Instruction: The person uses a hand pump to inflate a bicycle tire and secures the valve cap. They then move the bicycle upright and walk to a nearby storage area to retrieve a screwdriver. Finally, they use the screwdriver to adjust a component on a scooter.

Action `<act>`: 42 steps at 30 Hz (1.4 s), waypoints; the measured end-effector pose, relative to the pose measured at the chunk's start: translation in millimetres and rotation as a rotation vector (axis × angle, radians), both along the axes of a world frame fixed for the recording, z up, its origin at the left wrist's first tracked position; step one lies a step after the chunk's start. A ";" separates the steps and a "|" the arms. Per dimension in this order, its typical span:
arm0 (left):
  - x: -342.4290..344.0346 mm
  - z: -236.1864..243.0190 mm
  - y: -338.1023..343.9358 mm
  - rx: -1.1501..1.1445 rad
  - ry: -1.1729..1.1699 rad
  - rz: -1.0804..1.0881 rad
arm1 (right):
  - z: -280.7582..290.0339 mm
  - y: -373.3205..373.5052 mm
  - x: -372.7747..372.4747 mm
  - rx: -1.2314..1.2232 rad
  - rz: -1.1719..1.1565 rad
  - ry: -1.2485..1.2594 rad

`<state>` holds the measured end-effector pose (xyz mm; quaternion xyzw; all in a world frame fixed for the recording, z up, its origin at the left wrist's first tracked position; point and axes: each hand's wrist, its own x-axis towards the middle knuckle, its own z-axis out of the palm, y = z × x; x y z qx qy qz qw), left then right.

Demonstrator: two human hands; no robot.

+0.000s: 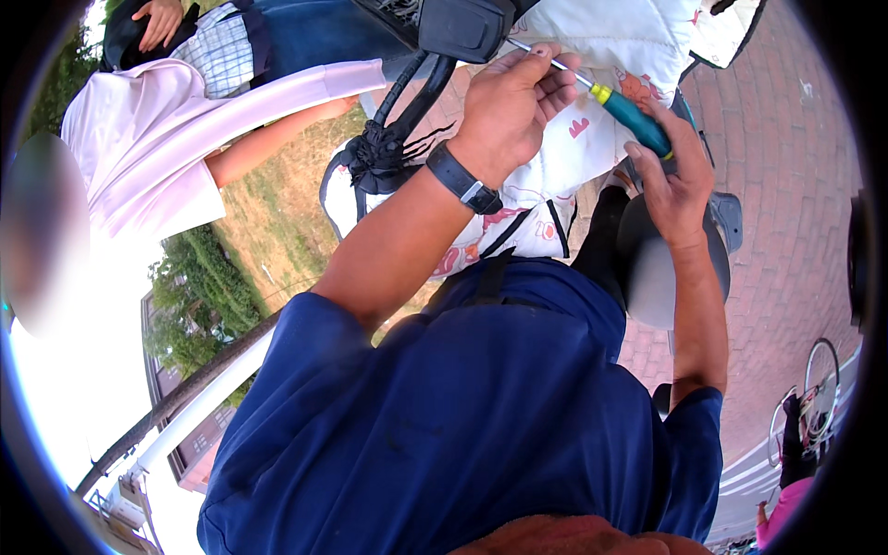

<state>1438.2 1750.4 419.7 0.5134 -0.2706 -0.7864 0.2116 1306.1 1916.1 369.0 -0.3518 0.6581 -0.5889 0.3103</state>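
Observation:
A screwdriver [633, 121] with a green handle and yellow collar slants across the upper middle of the view. My right hand [680, 176] is closed around its handle, thumb on the near side. With bent fingers, my left hand [509, 111] steadies the metal shaft; a dark band watch [460, 176] is on that wrist. The shaft's tip reaches the lower right edge of a black plastic housing [462, 30]; whether it sits in a screw I cannot tell. Below both hands hangs a white quilted cover [578, 139] with reddish prints.
Black cables [388, 143] run down from the housing, bundled left of my forearm. A person in a pale pink top [139, 139] stands at the far left. Brick paving [777, 157] lies on the right, dry grass [268, 222] on the left. A bicycle [819, 393] is at the lower right.

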 end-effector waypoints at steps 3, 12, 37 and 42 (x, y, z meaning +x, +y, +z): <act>0.5 0.5 -0.1 0.007 0.002 -0.003 | -41.2 13.5 -20.1 -0.067 0.350 -1.156; 0.2 -0.8 5.4 -0.019 0.039 -0.067 | -14.1 -13.6 -4.0 -0.196 -0.084 0.419; 3.9 -1.1 7.7 -0.017 -0.035 -0.085 | -0.1 4.0 15.5 0.007 -0.089 -0.104; 4.8 -2.1 6.5 0.002 -0.008 -0.051 | -28.5 20.9 -6.2 0.017 0.235 -1.276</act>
